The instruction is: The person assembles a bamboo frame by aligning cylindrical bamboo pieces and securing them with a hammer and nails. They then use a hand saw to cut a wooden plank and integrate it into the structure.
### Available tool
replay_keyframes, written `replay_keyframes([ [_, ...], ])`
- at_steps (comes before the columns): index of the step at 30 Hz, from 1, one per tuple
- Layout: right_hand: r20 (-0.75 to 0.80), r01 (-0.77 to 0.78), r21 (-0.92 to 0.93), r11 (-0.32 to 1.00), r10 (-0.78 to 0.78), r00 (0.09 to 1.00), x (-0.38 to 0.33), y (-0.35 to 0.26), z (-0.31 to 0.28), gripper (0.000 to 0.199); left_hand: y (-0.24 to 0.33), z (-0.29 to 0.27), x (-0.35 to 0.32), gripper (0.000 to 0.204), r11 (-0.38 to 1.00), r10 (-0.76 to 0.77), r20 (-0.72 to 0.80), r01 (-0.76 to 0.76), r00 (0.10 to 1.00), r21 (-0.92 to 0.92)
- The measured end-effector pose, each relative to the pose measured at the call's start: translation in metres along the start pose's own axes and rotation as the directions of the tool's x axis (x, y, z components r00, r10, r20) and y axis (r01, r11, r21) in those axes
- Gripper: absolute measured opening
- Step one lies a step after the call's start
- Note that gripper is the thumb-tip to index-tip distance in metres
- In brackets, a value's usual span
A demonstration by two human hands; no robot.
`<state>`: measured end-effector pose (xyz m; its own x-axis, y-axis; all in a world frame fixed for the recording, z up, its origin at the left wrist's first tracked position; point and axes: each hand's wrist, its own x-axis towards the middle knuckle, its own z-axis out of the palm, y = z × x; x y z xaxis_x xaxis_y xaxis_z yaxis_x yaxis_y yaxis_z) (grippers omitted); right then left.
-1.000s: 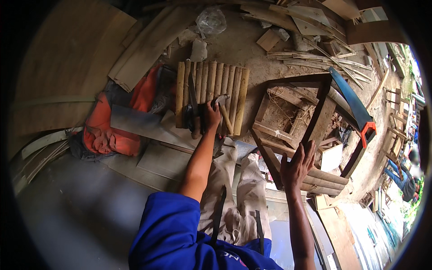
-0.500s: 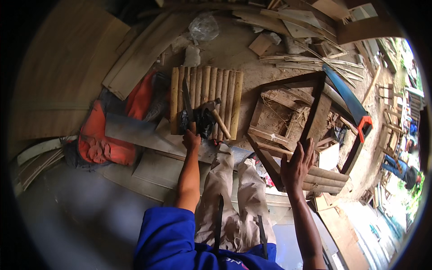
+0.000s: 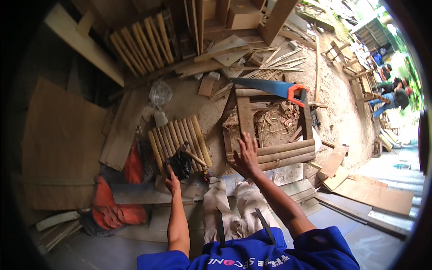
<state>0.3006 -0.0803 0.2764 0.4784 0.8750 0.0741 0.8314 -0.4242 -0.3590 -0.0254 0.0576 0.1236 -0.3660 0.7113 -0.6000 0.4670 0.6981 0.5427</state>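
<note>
My left hand (image 3: 172,181) is beside a black plastic bag (image 3: 181,165) on the near edge of a panel of bamboo poles (image 3: 198,135). Its fingers look apart, and I see nothing in them. A hammer (image 3: 194,156) with a wooden handle lies over the bag and the poles. My right hand (image 3: 246,155) is open, fingers spread, over the left near corner of a wooden frame (image 3: 245,117) with bamboo poles along its near side. A handsaw (image 3: 270,87) with a blue blade and orange handle lies across the frame's far side.
Orange cloth (image 3: 112,204) and wooden boards (image 3: 63,144) lie to the left. Thin wood strips (image 3: 279,65) and a clear plastic bag (image 3: 160,93) are farther off. Another slatted bamboo piece (image 3: 144,42) stands at the back left. People (image 3: 391,96) are at the far right.
The view has swung, bringing more of the background in. The long blade my left hand gripped is no longer visible. My right hand remains at the frame, its fingers now more spread.
</note>
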Motion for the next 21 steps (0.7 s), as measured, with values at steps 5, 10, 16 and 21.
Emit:
replay_keyframes([
  [5, -0.156, 0.044, 0.340, 0.939, 0.010, 0.988, -0.042, -0.015, -0.014, 0.039, 0.042, -0.038, -0.111, 0.046, 0.882, 0.356, 0.045, -0.319, 0.933, -0.347],
  [10, -0.096, 0.004, 0.447, 0.895, 0.044, 0.994, -0.117, 0.014, -0.051, 0.037, 0.066, -0.015, -0.226, 0.032, 0.573, 0.810, 0.095, -0.746, 0.579, -0.338],
  [16, -0.141, -0.057, 0.397, 0.916, 0.123, 0.982, -0.170, 0.088, -0.090, 0.035, 0.058, 0.078, -0.336, 0.052, 0.463, 0.842, 0.247, -0.877, 0.480, 0.126],
  [21, -0.198, -0.087, 0.376, 0.922, 0.172, 0.965, -0.182, 0.135, -0.110, 0.029, 0.043, 0.121, -0.346, 0.057, 0.357, 0.836, 0.370, -0.914, 0.405, 0.194],
])
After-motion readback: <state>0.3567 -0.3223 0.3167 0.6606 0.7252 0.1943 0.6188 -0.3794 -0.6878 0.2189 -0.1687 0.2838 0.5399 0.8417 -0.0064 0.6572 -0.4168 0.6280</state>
